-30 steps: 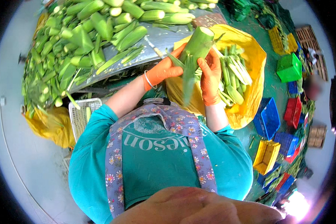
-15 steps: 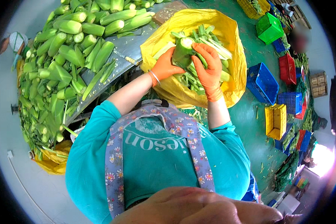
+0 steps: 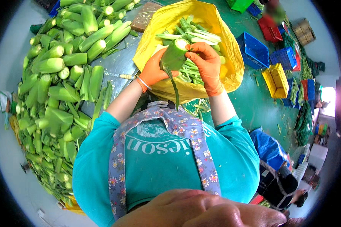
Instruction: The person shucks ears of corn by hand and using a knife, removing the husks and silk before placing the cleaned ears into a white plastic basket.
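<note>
A: Centre top of frame: our left hand [image 3: 152,72] wraps its orange-gloved fingers [image 3: 163,56] closed round the corn ear [image 3: 174,55]; our right hand [image 3: 205,62] pinches its cut tip.

B: Its long axis tilts upper right, above the yellow sack [image 3: 219,30]. A husk strip [image 3: 174,85] hangs down. Our palms hide the lower ear; the tabletop [image 3: 119,64] lies left, with the corn pile [image 3: 60,68].

One yellow sack [image 3: 219,28], two orange-gloved hands, one held corn ear [image 3: 175,54], dozens of piled ears [image 3: 60,75].
</note>
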{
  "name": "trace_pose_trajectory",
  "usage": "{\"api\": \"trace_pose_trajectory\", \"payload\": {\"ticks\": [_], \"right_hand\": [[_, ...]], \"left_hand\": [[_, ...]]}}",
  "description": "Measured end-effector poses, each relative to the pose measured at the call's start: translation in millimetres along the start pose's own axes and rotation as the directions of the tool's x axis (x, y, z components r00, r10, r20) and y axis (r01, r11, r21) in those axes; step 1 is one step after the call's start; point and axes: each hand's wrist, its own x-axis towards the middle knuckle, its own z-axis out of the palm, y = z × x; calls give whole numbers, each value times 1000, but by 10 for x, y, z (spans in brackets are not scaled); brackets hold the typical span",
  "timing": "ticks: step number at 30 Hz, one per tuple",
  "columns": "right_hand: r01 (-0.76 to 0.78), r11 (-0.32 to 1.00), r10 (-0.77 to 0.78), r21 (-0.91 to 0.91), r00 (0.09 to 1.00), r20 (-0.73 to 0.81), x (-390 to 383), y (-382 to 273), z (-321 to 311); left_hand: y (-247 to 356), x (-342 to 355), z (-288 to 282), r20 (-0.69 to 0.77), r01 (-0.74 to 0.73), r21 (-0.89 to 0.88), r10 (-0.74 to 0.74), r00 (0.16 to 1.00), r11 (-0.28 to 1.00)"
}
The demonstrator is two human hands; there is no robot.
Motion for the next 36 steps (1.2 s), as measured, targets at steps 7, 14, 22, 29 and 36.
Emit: {"api": "trace_pose_trajectory", "payload": {"ticks": [7,14,22,29,36], "right_hand": [[260,774,-321,-577,947,-3,-83,56,309],[440,517,-442,-734,872,212,-232,136,569],[196,700,-423,-686,888,-178,-32,617,396],[326,399,-90,-857,944,318,-326,345,853],[43,973,-121,-226,930,-346,69,704,200]], "left_hand": [[-224,45,-306,124,6,-110,8,992,994],[-149,29,-490,341,265,-568,-70,938,779],[-640,305,-137,398,490,-708,-286,872,509],[-952,709,-357,488,479,-762,-101,867,435],[-503,785,103,334,444,-816,-325,885,369]]}}
